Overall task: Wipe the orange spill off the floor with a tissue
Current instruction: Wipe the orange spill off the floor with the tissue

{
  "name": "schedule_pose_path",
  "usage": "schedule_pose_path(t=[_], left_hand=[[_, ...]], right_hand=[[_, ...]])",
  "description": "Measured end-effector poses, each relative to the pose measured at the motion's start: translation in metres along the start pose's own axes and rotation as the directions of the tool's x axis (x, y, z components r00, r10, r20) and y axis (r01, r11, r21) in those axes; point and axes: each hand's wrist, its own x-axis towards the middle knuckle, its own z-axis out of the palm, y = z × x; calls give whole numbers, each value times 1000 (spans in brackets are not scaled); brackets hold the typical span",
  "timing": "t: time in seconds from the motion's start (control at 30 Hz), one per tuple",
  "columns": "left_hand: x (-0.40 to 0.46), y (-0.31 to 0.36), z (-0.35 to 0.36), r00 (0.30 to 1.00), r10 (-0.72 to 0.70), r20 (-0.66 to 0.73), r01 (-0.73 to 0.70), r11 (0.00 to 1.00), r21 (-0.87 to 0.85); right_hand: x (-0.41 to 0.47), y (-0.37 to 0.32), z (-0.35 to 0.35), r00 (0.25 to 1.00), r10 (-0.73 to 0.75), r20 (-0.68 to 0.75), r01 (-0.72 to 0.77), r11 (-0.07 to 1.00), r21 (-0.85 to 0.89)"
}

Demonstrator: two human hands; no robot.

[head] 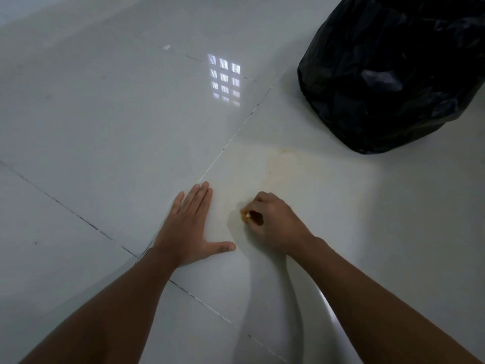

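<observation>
A faint orange smear (pixel 282 164) stains the glossy white floor tile ahead of my hands. My right hand (pixel 273 222) is clenched on a small wad of tissue (pixel 246 216), stained orange, pressed to the floor just below the smear; only a bit of the wad shows at the thumb side. My left hand (pixel 193 227) lies flat on the tile to the left, fingers together, thumb spread toward the right hand, holding nothing.
A large black plastic rubbish bag (pixel 393 74) stands at the upper right, close to the smear. Dark grout lines (pixel 236 132) cross the white tiles. A window reflection (pixel 224 78) glares on the floor farther off.
</observation>
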Motion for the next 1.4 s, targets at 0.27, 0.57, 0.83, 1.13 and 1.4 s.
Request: schedule_pose_path(t=[0.27,0.57,0.83,1.13,1.4], left_hand=[[-1,0,-1,998,1,55,-1,1000,14],[-1,2,-5,998,-9,56,10,1000,-8],[0,1,-1,999,-14,51,14,1000,7],[0,2,-4,997,-25,66,23,999,24],[0,4,-7,998,-19,54,18,1000,10]], right_hand=[[4,-11,-3,990,-94,109,88,995,56],[-21,31,-29,997,24,-77,-25,1000,-4],[-8,38,-32,944,271,-187,-268,962,43],[-41,25,-13,993,77,-91,-72,996,51],[-32,60,-43,896,325,-302,-336,942,18]])
